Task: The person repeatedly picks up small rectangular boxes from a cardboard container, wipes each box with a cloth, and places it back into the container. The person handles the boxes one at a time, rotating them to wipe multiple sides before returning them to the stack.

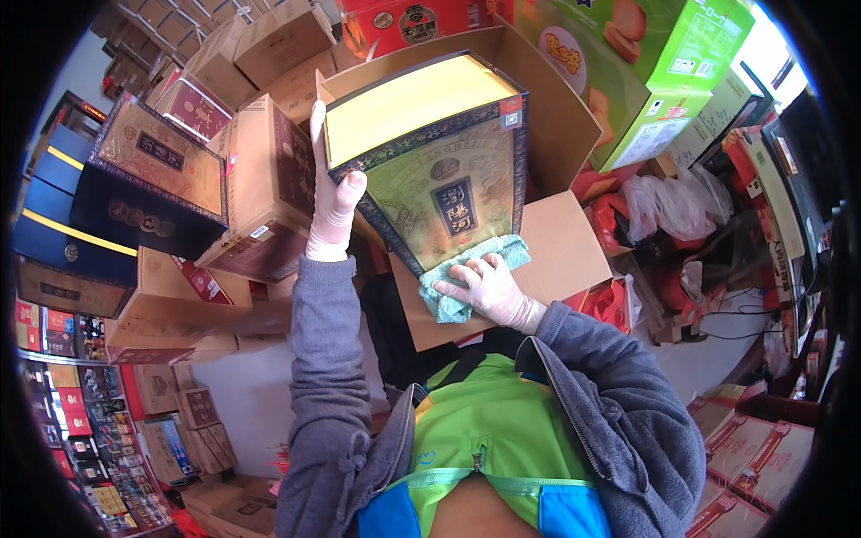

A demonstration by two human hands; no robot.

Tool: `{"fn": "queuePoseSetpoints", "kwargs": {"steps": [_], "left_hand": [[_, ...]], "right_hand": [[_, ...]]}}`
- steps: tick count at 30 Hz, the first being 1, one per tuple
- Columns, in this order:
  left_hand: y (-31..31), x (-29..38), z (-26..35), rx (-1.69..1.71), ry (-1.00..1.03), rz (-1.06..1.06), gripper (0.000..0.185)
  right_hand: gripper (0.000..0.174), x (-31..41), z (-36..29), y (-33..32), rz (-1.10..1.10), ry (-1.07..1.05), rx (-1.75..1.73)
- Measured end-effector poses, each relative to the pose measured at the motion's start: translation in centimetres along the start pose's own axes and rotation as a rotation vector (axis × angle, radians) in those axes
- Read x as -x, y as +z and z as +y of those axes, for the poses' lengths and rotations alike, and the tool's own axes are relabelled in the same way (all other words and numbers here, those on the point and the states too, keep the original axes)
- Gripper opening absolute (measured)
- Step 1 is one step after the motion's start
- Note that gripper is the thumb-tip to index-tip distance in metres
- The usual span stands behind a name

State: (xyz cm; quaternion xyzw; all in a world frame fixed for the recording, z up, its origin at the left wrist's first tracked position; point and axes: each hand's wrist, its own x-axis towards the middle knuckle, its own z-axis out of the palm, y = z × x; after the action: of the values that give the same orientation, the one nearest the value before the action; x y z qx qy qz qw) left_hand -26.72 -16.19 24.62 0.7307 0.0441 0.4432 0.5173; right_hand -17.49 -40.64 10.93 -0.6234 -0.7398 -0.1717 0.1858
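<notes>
A large decorated gift box (444,188) with a yellow end face and a dark floral border stands tilted in front of me, above an open cardboard carton (558,128). My left hand (340,202), in a white glove, grips the box's left edge, thumb on the near corner. My right hand (494,289), gloved too, holds a teal cloth (447,302) against the lower edge of the box's printed face. Part of the cloth is hidden under my right fingers. A carton flap (568,249) lies below and right of the box.
Similar dark blue boxes (158,161) and cardboard cartons (259,181) are stacked at the left. A green printed carton (632,74) stands at the upper right, near plastic bags (679,202) and cables. Shelves of small packages (87,410) are at the lower left; red-and-white cartons (746,464) lie lower right.
</notes>
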Motion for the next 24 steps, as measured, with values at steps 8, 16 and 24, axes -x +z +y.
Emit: {"fn": "queuePoseSetpoints", "kwargs": {"steps": [8, 16, 24], "left_hand": [[-0.4, 0.5, -0.1, -0.074, 0.019, 0.002, 0.117], [-0.7, 0.8, 0.5, -0.062, -0.029, 0.008, 0.11], [0.5, 1.0, 1.7, 0.055, -0.152, 0.064, 0.115]], "right_hand": [[0.045, 1.4, 0.5, 0.8, -0.058, 0.018, -0.109], [0.049, 0.8, 3.2, -3.6, -0.051, -0.015, -0.48], [0.059, -2.6, 8.2, -13.4, 0.413, -0.018, -0.069]]}}
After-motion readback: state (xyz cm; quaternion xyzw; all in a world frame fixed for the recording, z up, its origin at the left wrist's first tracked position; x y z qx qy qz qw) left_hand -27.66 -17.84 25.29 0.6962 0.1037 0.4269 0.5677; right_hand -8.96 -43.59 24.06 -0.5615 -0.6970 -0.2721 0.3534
